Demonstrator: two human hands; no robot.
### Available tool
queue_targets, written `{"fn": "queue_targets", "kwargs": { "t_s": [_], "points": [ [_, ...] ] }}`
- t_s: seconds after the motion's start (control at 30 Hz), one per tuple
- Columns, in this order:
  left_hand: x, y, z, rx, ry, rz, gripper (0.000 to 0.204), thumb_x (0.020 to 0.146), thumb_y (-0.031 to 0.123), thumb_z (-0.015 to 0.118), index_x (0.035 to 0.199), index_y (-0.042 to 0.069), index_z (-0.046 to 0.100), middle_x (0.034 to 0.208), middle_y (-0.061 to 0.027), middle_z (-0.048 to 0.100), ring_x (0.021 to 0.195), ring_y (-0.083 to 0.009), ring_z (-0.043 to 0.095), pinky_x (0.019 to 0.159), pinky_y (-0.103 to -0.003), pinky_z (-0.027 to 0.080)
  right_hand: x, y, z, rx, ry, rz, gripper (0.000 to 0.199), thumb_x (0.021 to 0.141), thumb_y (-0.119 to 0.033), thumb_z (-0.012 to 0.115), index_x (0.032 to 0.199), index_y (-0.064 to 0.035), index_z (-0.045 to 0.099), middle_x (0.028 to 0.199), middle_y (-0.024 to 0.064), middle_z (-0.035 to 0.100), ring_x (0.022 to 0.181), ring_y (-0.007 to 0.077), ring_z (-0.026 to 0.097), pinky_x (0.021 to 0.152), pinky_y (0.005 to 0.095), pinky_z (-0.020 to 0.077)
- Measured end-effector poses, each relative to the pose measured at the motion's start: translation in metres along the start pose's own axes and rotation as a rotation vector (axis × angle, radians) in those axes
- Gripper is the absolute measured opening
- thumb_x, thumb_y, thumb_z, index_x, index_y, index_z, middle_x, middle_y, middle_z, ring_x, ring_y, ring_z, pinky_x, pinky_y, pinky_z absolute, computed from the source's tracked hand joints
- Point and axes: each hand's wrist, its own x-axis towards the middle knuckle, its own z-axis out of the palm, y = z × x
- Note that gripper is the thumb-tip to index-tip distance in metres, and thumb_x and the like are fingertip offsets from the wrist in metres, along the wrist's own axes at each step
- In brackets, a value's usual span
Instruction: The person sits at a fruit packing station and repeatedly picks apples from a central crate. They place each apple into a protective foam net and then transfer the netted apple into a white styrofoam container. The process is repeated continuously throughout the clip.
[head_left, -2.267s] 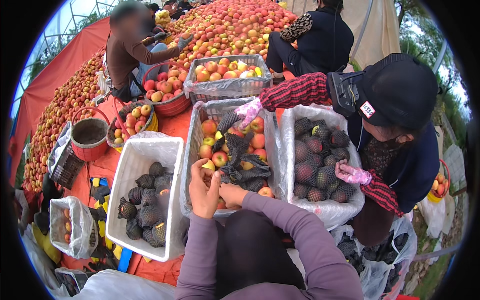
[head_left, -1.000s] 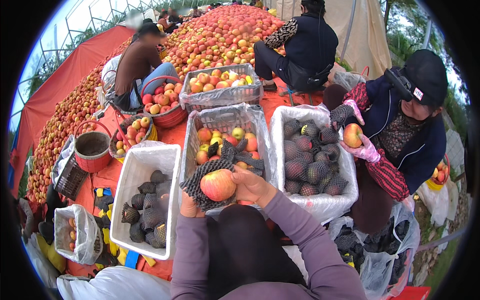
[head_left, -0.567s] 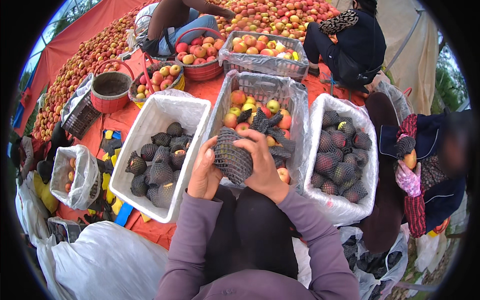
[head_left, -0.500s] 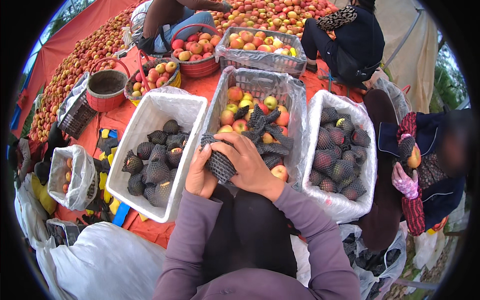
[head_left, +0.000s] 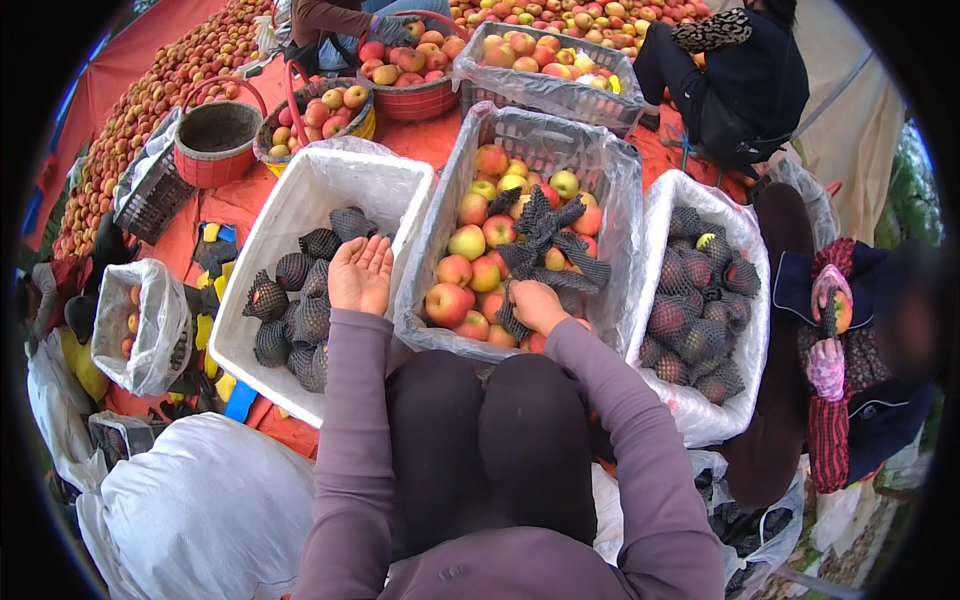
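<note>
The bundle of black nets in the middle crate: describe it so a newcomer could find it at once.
Start at the plastic-lined middle crate, the one holding bare apples. On top of that fruit lies the bundle of black nets, just beyond the right hand. It is the only dark heap there; nets in the crates either side are wrapped around fruit.

We see the middle crate (head_left: 610,200) of apples; crates of netted fruit (head_left: 300,300) sit left and right of it.

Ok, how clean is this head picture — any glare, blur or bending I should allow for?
Head view: soft, even daylight with no hard shadows; mild sheen on the plastic liner of the middle crate; fisheye bends the left crate and blacks out the corners; both hands, left hand and right hand, are sharp; the rim is softer.
</note>
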Motion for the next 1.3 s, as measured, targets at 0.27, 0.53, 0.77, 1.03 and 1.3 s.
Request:
{"fn": "queue_targets", "kwargs": {
  "t_s": [0.27,0.53,0.77,1.03,1.3],
  "points": [
    [-0.099,-0.059,0.099,0.083,-0.423,0.111,0.029,0.082,0.005,0.054,0.11,-0.001,0.05,0.1,-0.0096,0.057,0.087,-0.0168,0.056,0.074,-0.027,0.044,0.001,0.016,0.013,0.129,0.143,0.037,0.026,0.07,-0.021,0.068,0.081,-0.0003,0.056,0.079,0.0176,0.062,0.082,0.0351,0.06,0.071,0.0424,0.0472],
    [-0.074,-0.073,0.078,0.4,-0.449,0.28,0.009,0.079,-0.001,0.053,0.087,0.003,0.056,0.072,-0.0041,0.06,0.058,-0.0065,0.052,0.051,-0.017,0.038,-0.009,-0.006,0.009,-0.014,-0.059,0.115,0.057,0.067,-0.034,0.075,0.105,0.003,0.056,0.108,0.0211,0.056,0.101,0.0338,0.058,0.085,0.0399,0.048],
    [-0.066,-0.076,0.076,0.543,-0.49,0.312,0.007,0.08,0.001,0.054,0.086,0.002,0.057,0.07,-0.0016,0.058,0.057,-0.0046,0.05,0.05,-0.018,0.038,-0.012,-0.003,-0.005,0.062,0.112,0.174,0.03,0.07,-0.02,0.06,0.091,0.0006,0.063,0.082,0.0176,0.065,0.086,0.0313,0.063,0.077,0.0392,0.0494],
    [-0.073,-0.084,0.089,1.346,-0.634,0.122,0.041,0.085,0.019,0.063,0.12,0.004,0.049,0.084,-0.0017,0.051,0.065,-0.0058,0.052,0.052,-0.019,0.044,-0.05,-0.047,-0.111,1.185,0.505,-0.17,0.022,0.087,-0.011,0.058,0.107,-0.0012,0.059,0.088,0.0037,0.064,0.081,0.0082,0.059,0.073,0.0239,0.0479],
    [-0.071,-0.084,0.083,0.981,-0.684,0.189,0.05,0.081,0.023,0.069,0.121,0.001,0.048,0.095,-0.005,0.056,0.085,-0.0114,0.054,0.074,-0.025,0.046,-0.06,-0.069,-0.132,1.358,0.388,-0.173,0.025,0.084,0.0,0.056,0.108,-0.0008,0.051,0.088,0.0062,0.063,0.083,0.0087,0.059,0.075,0.0212,0.0462]
  ]
}}
